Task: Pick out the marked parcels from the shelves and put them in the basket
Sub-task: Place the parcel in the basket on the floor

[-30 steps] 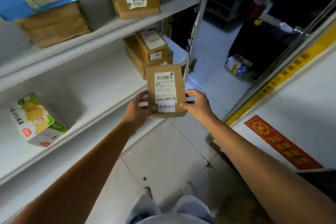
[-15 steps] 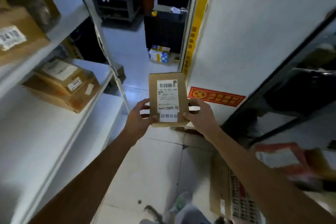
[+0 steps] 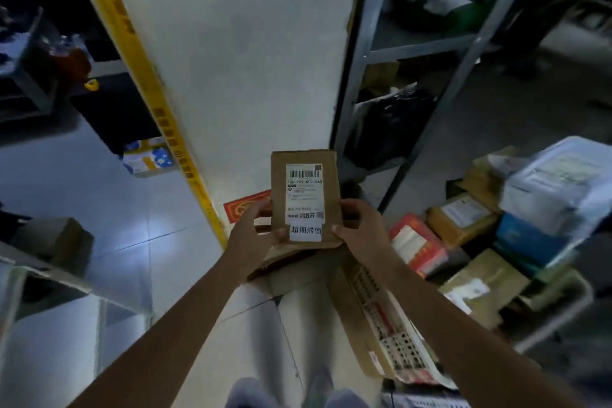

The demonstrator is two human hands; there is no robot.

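Observation:
A small brown cardboard parcel (image 3: 306,199) with a white barcode label and a white marking sticker at its bottom is held upright in front of me. My left hand (image 3: 253,235) grips its lower left edge, thumb on the front. My right hand (image 3: 359,230) grips its lower right edge. Down to the right stands a white plastic basket (image 3: 559,318) piled with several parcels: brown boxes, a red and white packet, a blue box and a grey mailer bag.
A white pillar (image 3: 238,76) with a yellow strip rises straight ahead. A metal rack (image 3: 427,46) with dark bags stands to its right. A shelf edge with a brown box (image 3: 56,242) is at left. Flat cardboard (image 3: 371,315) lies on the floor.
My view has swung right, away from the white shelves toward the pillar and the basket. Both hands keep the same hold on the parcel.

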